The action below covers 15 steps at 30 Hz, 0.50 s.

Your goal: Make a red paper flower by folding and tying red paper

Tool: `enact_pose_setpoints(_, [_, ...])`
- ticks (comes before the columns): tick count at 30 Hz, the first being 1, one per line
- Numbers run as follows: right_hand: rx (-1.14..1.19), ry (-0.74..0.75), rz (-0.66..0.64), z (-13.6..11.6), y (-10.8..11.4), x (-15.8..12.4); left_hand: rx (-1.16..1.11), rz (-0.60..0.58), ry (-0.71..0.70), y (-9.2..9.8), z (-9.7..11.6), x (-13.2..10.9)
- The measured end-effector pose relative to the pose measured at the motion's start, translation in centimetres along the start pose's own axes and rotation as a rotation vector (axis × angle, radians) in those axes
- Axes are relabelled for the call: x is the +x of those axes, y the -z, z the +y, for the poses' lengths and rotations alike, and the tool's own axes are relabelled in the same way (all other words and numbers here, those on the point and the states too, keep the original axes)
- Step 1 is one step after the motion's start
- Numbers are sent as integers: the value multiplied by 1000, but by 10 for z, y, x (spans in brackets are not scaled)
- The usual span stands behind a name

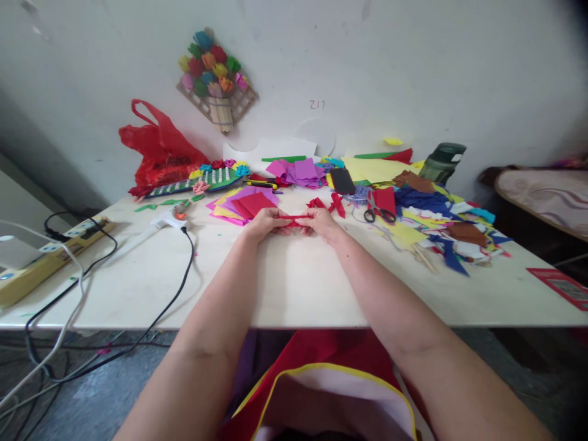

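Note:
Between my two hands a small strip of red crepe paper (pixel 293 218) is stretched sideways, just above the table. My left hand (pixel 267 223) pinches its left end, and my right hand (pixel 320 223) grips the right end, with thumbs on top. Part of the strip is hidden by the fingers. Right behind my hands lie some twisted red paper pieces (pixel 337 205). A stack of pink, yellow and red paper sheets (pixel 245 202) sits beside my left hand. To the right of my right hand are black-handled scissors (pixel 379 211).
A glue gun (pixel 169 220) with a black cord and a power strip (pixel 55 257) are at left. Colourful paper scraps (pixel 441 214) pile up at right, near a dark phone (pixel 342 181) and a green bottle (pixel 441 162). Behind stands a red plastic bag (pixel 160 147).

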State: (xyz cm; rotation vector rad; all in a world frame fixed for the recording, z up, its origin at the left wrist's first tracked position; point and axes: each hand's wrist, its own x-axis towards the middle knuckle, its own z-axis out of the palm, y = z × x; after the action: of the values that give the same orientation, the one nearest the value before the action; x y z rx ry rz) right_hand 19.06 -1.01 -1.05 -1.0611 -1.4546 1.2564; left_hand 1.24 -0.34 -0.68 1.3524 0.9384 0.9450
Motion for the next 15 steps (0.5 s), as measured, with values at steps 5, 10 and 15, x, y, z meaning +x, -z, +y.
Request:
enact_pose_setpoints(5, [154, -6, -43, -4, 3, -3, -19, 7, -24, 2, -2, 2])
enact_pose_setpoints(10, [141, -53, -68, -8, 3, -6, -34, -1, -22, 1, -1, 0])
enact_pose_setpoints(15, [100, -76, -41, -9, 1, -6, -29, -4, -28, 2, -1, 0])
